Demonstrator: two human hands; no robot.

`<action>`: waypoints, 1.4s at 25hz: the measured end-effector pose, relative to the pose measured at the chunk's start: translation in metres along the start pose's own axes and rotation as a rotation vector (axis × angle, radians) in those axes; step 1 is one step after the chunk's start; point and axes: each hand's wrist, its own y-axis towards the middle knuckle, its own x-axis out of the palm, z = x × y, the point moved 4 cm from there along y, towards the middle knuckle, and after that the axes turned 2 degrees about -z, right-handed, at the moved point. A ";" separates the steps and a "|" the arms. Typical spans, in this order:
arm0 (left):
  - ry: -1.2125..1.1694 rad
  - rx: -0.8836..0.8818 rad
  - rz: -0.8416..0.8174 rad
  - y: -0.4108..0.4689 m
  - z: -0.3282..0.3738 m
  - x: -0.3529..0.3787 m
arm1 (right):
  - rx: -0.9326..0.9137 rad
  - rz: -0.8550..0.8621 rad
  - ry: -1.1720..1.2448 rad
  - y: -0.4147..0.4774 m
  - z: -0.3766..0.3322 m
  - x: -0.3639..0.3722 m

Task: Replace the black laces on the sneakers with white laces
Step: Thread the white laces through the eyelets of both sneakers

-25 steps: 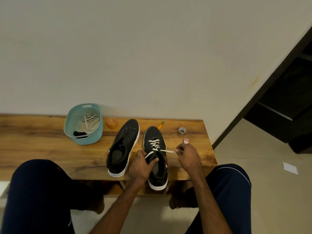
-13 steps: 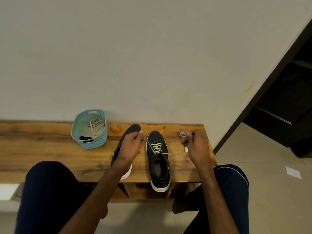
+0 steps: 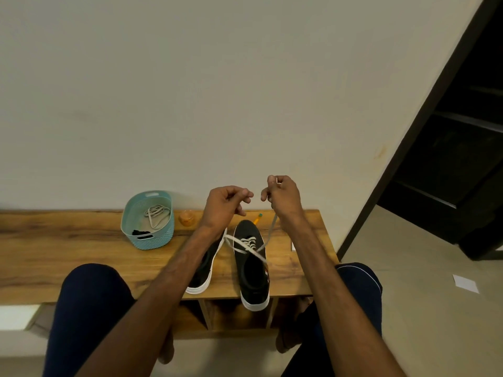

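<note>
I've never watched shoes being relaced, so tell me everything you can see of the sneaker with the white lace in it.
The laced sneaker is black, cloth-like, with a white sole. It stands upright on the wooden bench, toe toward the wall, heel jutting past the front edge. A white lace crosses its front in rows. One end rises to the right hand, which pinches it; the other runs behind the left wrist toward the curled left hand, which seems to hold it.

Head-worn wide-angle camera, looking forward and down from above the seated person's lap. Facing the wall point(image 3: 190, 91) at 12 o'clock. Bench point(image 3: 68, 240) and sneakers point(image 3: 253, 278) sitting near, just beyond the knees point(image 3: 89, 289). Doorway point(image 3: 449, 159) showing at 2 o'clock.
</note>
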 end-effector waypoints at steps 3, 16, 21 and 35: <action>0.218 -0.089 0.074 -0.011 -0.062 -0.013 | 0.057 -0.003 -0.126 -0.001 0.043 -0.004; 0.731 -0.302 0.002 -0.035 -0.187 0.011 | 0.050 -0.334 -0.898 -0.030 0.190 0.027; 0.520 -0.358 -0.057 -0.038 -0.189 0.001 | 0.092 -0.293 -0.914 -0.029 0.201 0.027; -0.077 -0.655 0.105 -0.042 -0.186 0.000 | 0.111 -0.219 -0.912 -0.031 0.198 0.028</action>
